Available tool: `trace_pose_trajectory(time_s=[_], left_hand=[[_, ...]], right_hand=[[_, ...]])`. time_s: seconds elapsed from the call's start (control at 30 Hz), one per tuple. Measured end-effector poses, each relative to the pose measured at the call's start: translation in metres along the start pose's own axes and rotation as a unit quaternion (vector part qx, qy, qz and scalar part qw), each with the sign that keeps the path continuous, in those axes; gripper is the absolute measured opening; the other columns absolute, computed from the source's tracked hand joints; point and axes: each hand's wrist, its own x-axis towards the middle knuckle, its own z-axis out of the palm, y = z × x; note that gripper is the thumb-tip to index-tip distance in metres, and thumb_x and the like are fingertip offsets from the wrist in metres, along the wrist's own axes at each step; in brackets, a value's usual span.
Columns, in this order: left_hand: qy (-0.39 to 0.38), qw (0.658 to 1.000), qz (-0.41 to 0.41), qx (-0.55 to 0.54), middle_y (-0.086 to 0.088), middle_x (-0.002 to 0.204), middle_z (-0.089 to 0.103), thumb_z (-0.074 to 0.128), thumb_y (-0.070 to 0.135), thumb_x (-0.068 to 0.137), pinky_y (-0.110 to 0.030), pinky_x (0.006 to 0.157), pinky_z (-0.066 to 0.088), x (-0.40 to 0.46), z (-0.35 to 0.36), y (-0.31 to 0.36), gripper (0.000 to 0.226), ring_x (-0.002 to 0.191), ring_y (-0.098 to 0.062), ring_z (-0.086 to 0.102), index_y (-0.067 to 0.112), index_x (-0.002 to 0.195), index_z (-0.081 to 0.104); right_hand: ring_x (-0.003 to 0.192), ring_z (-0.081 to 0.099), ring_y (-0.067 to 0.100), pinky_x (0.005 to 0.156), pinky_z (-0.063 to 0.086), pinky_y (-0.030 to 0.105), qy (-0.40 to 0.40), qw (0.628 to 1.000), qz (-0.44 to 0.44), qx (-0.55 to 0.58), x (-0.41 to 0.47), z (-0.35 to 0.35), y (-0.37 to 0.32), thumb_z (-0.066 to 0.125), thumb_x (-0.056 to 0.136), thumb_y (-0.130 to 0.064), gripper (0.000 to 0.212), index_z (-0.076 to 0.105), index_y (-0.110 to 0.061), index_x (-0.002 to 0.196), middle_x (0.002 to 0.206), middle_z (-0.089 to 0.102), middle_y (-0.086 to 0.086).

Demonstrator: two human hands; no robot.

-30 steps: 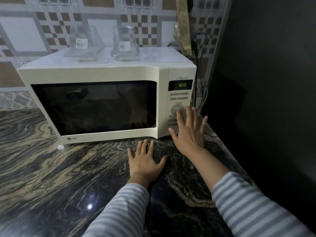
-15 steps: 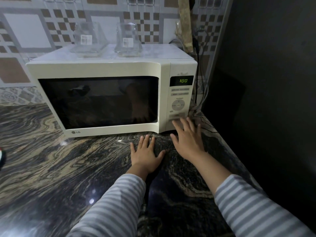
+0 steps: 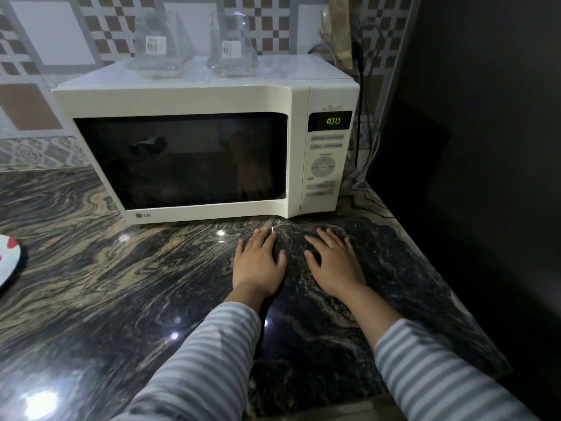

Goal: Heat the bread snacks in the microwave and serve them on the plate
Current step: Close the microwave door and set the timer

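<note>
A dark marbled stone countertop (image 3: 100, 299) with tan swirls fills the lower frame, glossy with light spots. At its back stands a cream-white boxy microwave oven (image 3: 182, 98) with its dark glass door closed; the window is too dark and reflective to show whether the bread snacks are inside, and they appear nowhere else in view. A dark wall panel (image 3: 485, 147) closes off the right side, just beside the microwave, with black and grey cables (image 3: 359, 117) running down in the gap between them. Behind the microwave is a tiled wall (image 3: 54, 34) with a brown and white checker pattern.

Two clear glass containers (image 3: 161, 44) with small white labels stand on the microwave's top; their label print is too small to read. At the left edge a white plate with red marks (image 3: 9, 262) lies on the counter, mostly cut off by the frame.

The person's left hand (image 3: 258, 265) and right hand (image 3: 337, 265) lie flat, palms down, on the counter just in front of the microwave, fingers straight and slightly spread, holding nothing. Both arms wear grey-and-white striped sleeves (image 3: 200, 369).

The door bears "LG" at its lower left. The green display (image 3: 333, 120) reads 1:00. Button captions on the control panel are blurred.
</note>
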Motion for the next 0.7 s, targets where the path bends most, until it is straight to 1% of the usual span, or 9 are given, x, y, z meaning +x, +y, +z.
trace_pose_trajectory(time_s=[0.23, 0.7], left_hand=[[0.004, 1.0, -0.006, 0.0, 0.006, 0.159, 0.019, 0.035, 0.043, 0.096, -0.037, 0.12, 0.003, -0.0001, 0.0007, 0.0001, 0.056, 0.147, -0.011, 0.01, 0.024, 0.149, 0.029], [-0.019, 1.0, -0.008, 0.016, 0.005, 0.161, 0.012, 0.029, 0.043, 0.098, -0.039, 0.121, -0.001, -0.0012, 0.0008, 0.0018, 0.057, 0.148, -0.012, 0.004, 0.023, 0.151, 0.022]], right_hand=[[0.147, 0.01, 0.012, 0.12, 0.003, 0.04, 0.001, 1.0, -0.003, 0.012, -0.0017, -0.0012, 0.0011, 0.034, 0.1, -0.042, 0.047, 0.036, -0.032, 0.145, 0.158, 0.022, -0.005], [0.147, 0.009, 0.012, 0.12, 0.002, 0.039, -0.007, 1.0, -0.007, 0.004, -0.0029, -0.0017, 0.0014, 0.031, 0.1, -0.042, 0.048, 0.034, -0.032, 0.147, 0.159, 0.02, -0.006]])
